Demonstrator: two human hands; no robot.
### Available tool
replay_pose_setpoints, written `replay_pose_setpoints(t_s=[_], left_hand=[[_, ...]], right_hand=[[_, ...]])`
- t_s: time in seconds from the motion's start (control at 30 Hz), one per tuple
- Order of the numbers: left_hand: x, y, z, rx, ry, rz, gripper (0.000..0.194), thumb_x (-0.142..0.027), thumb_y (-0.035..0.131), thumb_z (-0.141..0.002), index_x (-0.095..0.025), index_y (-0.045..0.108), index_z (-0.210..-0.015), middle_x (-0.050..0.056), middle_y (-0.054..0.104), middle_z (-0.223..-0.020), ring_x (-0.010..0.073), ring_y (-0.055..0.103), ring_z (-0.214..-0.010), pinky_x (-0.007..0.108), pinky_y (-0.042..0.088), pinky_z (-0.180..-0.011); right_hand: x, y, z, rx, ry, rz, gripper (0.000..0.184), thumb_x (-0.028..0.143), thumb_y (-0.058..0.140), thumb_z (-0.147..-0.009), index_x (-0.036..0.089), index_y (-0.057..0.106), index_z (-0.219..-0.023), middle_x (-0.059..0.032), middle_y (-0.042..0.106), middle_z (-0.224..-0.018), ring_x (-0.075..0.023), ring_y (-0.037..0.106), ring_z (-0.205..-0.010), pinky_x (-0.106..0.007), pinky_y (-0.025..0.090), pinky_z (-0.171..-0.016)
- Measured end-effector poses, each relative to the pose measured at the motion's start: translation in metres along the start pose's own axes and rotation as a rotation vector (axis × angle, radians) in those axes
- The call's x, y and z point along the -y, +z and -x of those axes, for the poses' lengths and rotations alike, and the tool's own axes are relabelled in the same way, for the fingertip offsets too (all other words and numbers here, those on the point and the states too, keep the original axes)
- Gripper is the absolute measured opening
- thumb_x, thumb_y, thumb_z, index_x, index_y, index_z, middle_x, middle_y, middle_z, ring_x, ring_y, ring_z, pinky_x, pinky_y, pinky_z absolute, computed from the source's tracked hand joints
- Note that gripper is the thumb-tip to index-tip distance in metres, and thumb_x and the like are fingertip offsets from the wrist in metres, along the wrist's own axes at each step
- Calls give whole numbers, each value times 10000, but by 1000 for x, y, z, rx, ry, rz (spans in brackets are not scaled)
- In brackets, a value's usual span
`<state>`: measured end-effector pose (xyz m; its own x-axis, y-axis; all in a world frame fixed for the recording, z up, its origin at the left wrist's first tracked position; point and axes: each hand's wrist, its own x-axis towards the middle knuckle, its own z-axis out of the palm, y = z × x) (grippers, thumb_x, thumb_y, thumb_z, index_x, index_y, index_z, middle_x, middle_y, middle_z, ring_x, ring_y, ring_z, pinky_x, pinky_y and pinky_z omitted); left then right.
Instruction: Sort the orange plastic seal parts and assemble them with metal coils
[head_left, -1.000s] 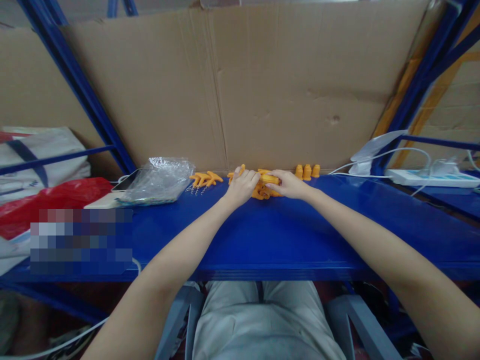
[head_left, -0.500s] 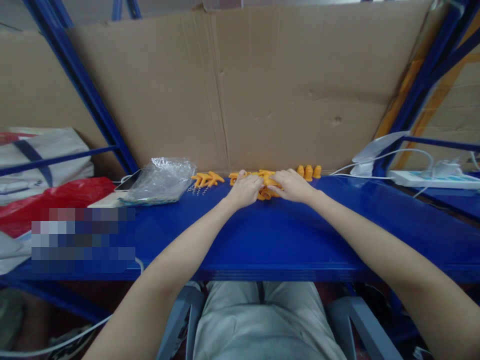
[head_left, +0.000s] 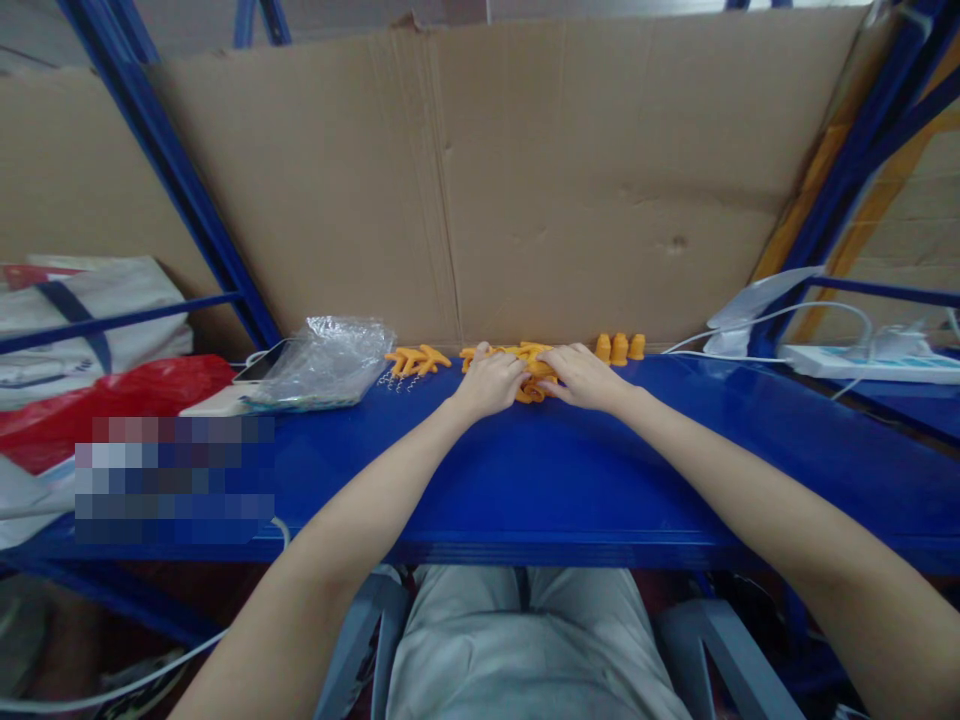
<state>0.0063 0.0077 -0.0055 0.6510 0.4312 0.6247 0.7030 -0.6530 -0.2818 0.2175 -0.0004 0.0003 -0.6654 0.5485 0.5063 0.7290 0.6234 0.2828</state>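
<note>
At the back of the blue shelf, both hands are over a pile of orange plastic parts [head_left: 531, 394], some with curled, ring-like shapes. My left hand [head_left: 489, 384] has its fingers curled against an orange piece at the left of the pile. From the right, my right hand [head_left: 583, 377] bends its fingers onto the same pile, thumb low at the front. The fingers hide most of what they grip. Left of the pile lie several orange corkscrews [head_left: 417, 360] with metal spirals pointing forward. Three orange cap-like pieces [head_left: 619, 349] stand to the right.
A clear plastic bag [head_left: 326, 358] lies left of the corkscrews, beside a red plastic bag [head_left: 161, 385]. A white power strip [head_left: 874, 362] and cables sit at the right. Cardboard [head_left: 540, 180] walls off the back, between blue uprights.
Both hands stay at the pile with only small finger movements. A rounded orange piece that showed between them is less visible now. The camera view has shifted slightly.
</note>
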Motion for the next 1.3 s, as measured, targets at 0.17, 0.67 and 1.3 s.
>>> replay_pose_setpoints(t_s=[0.17, 0.67, 1.3], left_hand=[[3, 0, 0, 17, -28, 15, 263, -240, 460, -961, -165, 695, -869, 105, 739, -872, 257, 681, -891, 459, 361, -937], [21, -1, 3, 13, -236, 23, 293, -280, 421, -955, -165, 691, -950, 118, 736, -926, 277, 663, -910, 499, 339, -968], [34, 7, 7, -7, -246, 16, 227, -235, 498, -923, -198, 691, -1037, 100, 716, -964, 273, 632, -976, 552, 318, -1038]], right_hand=[[4, -1, -2, 16, 24, 88, 306, 215, 469, -979, 132, 599, -1244, -158, 703, -1151, -273, 598, -1052, -372, 347, -844], [-44, -18, 13, -222, 469, 205, 273, 222, 472, -922, 120, 593, -1144, -198, 632, -1174, -322, 517, -1112, -449, 360, -922], [-95, 2, 66, 365, 1222, -18, 391, 348, 530, -920, 123, 665, -1210, -194, 672, -1270, -313, 614, -1214, -383, 472, -931]])
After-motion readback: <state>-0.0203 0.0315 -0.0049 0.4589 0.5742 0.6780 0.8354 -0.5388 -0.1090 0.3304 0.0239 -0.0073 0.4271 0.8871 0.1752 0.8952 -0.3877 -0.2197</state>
